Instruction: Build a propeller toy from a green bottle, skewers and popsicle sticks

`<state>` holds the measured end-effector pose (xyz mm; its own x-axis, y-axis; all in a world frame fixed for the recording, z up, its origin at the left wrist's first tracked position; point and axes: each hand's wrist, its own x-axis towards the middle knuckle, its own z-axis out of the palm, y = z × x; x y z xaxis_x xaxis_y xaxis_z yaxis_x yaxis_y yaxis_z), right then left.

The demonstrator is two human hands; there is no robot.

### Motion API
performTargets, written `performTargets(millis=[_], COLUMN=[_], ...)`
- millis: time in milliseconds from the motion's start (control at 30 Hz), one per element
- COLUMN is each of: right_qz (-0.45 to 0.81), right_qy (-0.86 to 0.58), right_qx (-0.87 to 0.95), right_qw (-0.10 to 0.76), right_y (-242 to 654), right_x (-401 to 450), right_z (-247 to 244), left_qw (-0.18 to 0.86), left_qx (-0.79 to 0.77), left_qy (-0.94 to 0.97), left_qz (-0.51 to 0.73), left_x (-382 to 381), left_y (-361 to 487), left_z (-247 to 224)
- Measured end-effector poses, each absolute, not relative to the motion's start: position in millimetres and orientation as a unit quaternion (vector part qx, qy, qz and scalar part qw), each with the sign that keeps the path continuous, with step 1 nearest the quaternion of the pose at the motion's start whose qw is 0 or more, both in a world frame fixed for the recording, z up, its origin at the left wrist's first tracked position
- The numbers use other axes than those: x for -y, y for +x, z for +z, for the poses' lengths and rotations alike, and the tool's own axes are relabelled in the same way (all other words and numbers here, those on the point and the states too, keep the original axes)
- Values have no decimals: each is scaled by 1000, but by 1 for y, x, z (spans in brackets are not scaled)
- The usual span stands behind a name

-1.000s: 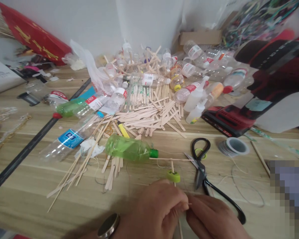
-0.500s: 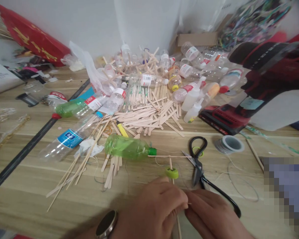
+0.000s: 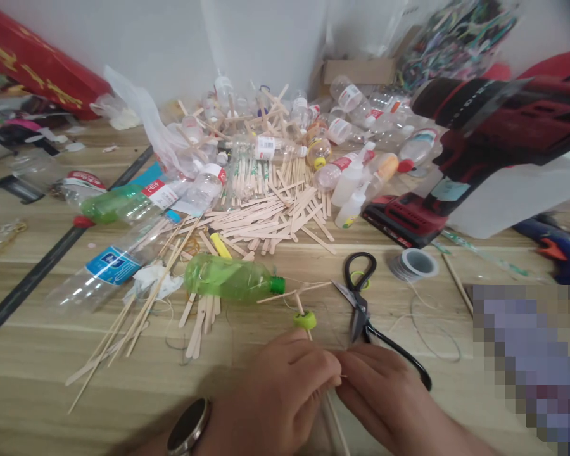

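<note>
1. A cordless drill (image 3: 456, 168) is stood at 1 o'clock from the left hand (image 3: 294, 386).
2. A wooden stick (image 3: 336, 423) is grasped by the left hand.
3. The right hand (image 3: 384, 386), fingers curled, is set at 3 o'clock; its grip cannot be determined.
4. A green plastic bottle (image 3: 228, 277) is laid at 11 o'clock.
5. Opened scissors (image 3: 361, 305) are placed at 1 o'clock.
6. A lime-green cap (image 3: 304, 320) is mounted around the stick at 12 o'clock.
</note>
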<state>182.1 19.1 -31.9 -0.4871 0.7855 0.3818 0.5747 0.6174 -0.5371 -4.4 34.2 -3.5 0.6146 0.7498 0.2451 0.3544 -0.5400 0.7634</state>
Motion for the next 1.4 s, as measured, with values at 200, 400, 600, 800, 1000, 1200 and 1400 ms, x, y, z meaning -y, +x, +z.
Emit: performTargets(millis=[200, 400, 600, 800, 1000, 1200, 1400], right_qz=[155, 133, 123, 103, 45, -4, 11], right_qy=[-397, -388, -398, -404, -397, -354, -301], right_qx=[860, 861, 860, 858, 854, 860, 886], right_qw=[279, 301, 294, 301, 334, 367, 351], right_y=[182, 183, 184, 183, 181, 192, 195], right_x=[-22, -23, -24, -25, -21, -10, -10], right_z=[-13, -14, -18, -20, -20, -29, -20], left_qw=[338, 317, 327, 366, 480, 553, 623], left_qx=[-327, -284, -294, -324, -347, -314, -276], left_qy=[837, 858, 851, 821, 737, 679, 626], left_qz=[279, 289, 286, 295, 326, 366, 380], left_x=[-34, -39, -41, -46, -45, -43, -44], left_y=[-4, -2, -3, -2, -4, -8, -8], left_z=[-1, 0, -2, -2, -8, -8, -4])
